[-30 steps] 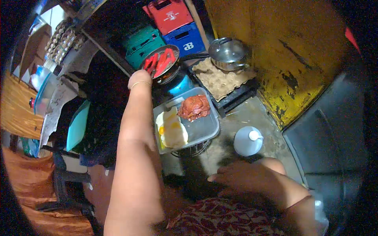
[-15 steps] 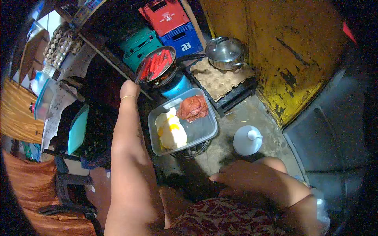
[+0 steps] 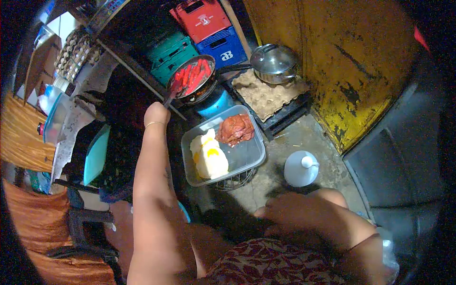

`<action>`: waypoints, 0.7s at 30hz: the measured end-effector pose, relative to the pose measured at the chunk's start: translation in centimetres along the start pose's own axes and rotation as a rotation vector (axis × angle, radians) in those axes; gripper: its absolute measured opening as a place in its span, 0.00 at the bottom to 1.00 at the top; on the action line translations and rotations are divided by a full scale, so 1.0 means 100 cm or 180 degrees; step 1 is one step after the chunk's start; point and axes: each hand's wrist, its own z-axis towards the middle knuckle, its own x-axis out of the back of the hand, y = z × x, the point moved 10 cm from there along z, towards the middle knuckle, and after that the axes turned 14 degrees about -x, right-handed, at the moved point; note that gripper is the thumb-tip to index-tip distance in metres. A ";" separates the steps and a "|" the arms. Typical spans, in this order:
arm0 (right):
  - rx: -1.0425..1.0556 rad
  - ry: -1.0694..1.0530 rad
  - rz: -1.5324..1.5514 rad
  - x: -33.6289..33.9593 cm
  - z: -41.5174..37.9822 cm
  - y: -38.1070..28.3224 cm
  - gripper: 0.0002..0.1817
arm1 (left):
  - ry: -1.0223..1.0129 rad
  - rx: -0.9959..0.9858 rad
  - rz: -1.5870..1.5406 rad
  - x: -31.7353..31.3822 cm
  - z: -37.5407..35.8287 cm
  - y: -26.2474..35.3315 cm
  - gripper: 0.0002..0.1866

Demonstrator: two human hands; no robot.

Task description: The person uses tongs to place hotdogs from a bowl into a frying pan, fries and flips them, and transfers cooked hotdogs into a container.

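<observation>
My left hand [image 3: 156,114] is closed round the handle of a cooking utensil [image 3: 172,93], whose end reaches the near edge of a frying pan [image 3: 213,76]. Several bright red pieces of food [image 3: 192,75] lie in that pan, over a burner. In deep shadow, my right hand [image 3: 280,211] rests by my bent knee; its fingers are hard to make out. Between the arms, a clear plastic tub [image 3: 244,161] holds a reddish ground mass [image 3: 235,129] and a pale mass with yellow patches [image 3: 210,156].
A lidded pot [image 3: 273,64] stands behind cardboard [image 3: 266,95] on a black stove. A white jug [image 3: 301,168] is on the floor at right. Red [image 3: 202,21], blue [image 3: 223,50] and green [image 3: 173,57] crates are stacked behind. Egg trays [image 3: 73,57] sit at left.
My left hand has drawn slightly back from the pan, and more of the utensil shows beside it. The whole view has shifted slightly. My right hand stays by the knee.
</observation>
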 end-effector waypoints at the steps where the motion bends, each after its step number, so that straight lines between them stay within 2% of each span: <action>1: -0.0123 -0.0073 0.0029 -0.005 0.002 0.005 0.28 | -0.0153 -0.0104 0.0128 -0.003 -0.001 0.003 0.12; 5: -0.0426 -0.0408 0.0173 -0.016 0.009 0.014 0.27 | -0.0042 -0.0122 0.0144 -0.001 -0.012 0.010 0.12; 11: -0.0435 -0.0333 0.0064 -0.010 0.008 0.011 0.26 | -0.0122 0.0001 0.0176 -0.009 -0.011 0.011 0.13; 14: -0.0142 0.0011 0.0016 -0.014 0.009 0.011 0.26 | -0.0139 0.0024 0.0079 -0.018 -0.004 -0.001 0.13; 18: -0.0088 -0.0241 0.0023 -0.003 0.006 0.000 0.27 | -0.0268 -0.0017 -0.0016 -0.026 0.008 -0.002 0.12; 21: -0.0093 -0.0136 -0.0025 -0.006 0.004 0.004 0.27 | -0.0411 0.0424 -0.1337 -0.046 0.008 -0.011 0.12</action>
